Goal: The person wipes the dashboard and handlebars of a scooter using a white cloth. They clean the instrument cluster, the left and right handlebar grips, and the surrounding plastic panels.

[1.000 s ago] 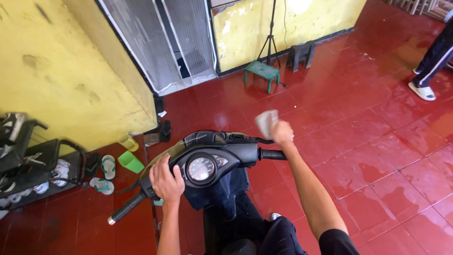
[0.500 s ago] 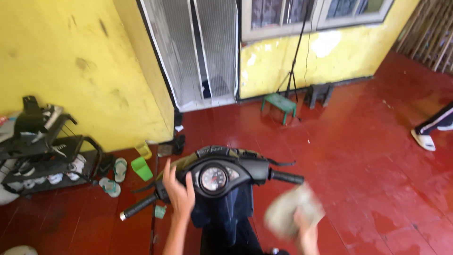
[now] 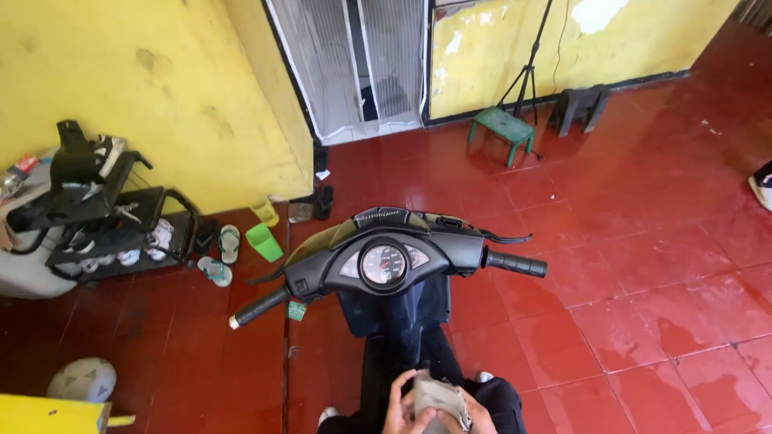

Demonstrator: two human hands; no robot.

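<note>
I sit on a dark scooter whose handlebar (image 3: 386, 261) with a round speedometer spans the middle of the head view. Both grips are free. Low at the bottom edge, my left hand (image 3: 400, 410) and my right hand (image 3: 474, 418) together clasp a crumpled grey cloth (image 3: 438, 398) in front of my lap, behind the handlebar. The lower parts of my hands are cut off by the frame edge.
A black shoe rack (image 3: 96, 217) with sandals stands at the left by the yellow wall (image 3: 145, 88). A green scoop (image 3: 263, 241), a green stool (image 3: 503, 128), a tripod (image 3: 527, 72) and a grey ball (image 3: 84, 379) sit on the wet red tile floor. Another person's shoe (image 3: 762, 189) shows far right.
My left hand has left the left grip and my right hand has come back from the right grip with the cloth. Both hands now meet on it at my lap.
</note>
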